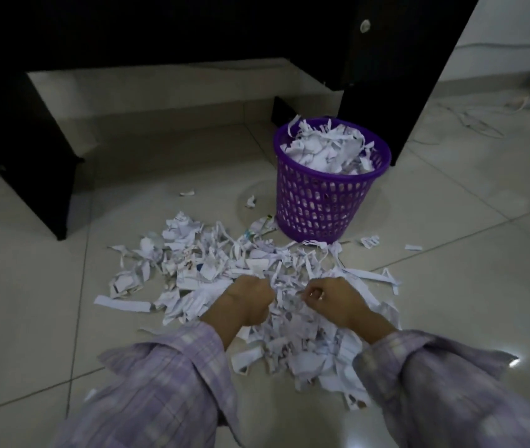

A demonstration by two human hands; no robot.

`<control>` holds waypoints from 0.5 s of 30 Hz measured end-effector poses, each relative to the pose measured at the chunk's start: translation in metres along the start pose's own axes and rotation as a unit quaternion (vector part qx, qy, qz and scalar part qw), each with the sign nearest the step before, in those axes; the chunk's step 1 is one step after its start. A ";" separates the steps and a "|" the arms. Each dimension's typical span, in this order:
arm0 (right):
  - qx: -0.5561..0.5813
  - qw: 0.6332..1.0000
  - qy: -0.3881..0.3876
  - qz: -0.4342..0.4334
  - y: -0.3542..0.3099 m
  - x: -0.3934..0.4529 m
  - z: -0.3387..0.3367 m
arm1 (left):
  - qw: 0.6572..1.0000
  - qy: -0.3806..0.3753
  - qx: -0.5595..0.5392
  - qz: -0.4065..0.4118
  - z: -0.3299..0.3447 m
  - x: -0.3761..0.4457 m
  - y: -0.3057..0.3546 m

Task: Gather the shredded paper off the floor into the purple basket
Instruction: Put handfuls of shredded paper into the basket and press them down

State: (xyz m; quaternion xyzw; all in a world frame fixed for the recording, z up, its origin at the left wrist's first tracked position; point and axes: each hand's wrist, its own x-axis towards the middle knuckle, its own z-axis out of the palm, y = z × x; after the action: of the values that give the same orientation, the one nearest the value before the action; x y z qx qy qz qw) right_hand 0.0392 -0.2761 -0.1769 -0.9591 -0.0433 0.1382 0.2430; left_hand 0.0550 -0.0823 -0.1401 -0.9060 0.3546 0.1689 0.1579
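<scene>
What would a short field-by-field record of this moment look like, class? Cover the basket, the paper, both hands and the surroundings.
basket: purple basket stands upright on the floor, heaped with paper to above its rim
floor paper: shredded paper pile spreads in front of the basket, with stray scraps around it
left hand: left hand curled into the pile, gripping shreds
right hand: right hand curled into the pile beside it, pinching shreds
sleeves: lilac checked
surroundings: pale tiled floor; dark furniture behind
light: dim

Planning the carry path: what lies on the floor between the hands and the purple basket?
In the head view, shredded paper covers the floor from both hands to the basket.
</scene>
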 end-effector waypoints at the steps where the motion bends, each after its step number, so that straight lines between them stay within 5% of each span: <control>1: 0.013 0.999 0.022 0.020 0.003 0.007 -0.007 | 1.000 0.009 0.009 -0.016 -0.004 0.003 -0.008; 8: -0.025 0.997 -0.002 0.069 0.009 0.030 0.000 | 0.979 0.018 -0.069 -0.193 0.007 0.009 -0.042; 15: 0.042 0.984 -0.094 0.143 -0.017 0.043 0.039 | 0.885 -0.040 -0.297 -0.357 0.052 0.010 -0.063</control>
State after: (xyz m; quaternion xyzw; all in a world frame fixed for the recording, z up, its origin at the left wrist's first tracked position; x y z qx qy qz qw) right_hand 0.0689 -0.2371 -0.2121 -0.9271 0.0771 0.2629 0.2558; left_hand 0.0959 -0.0234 -0.1805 -0.9683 -0.0658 0.2348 -0.0545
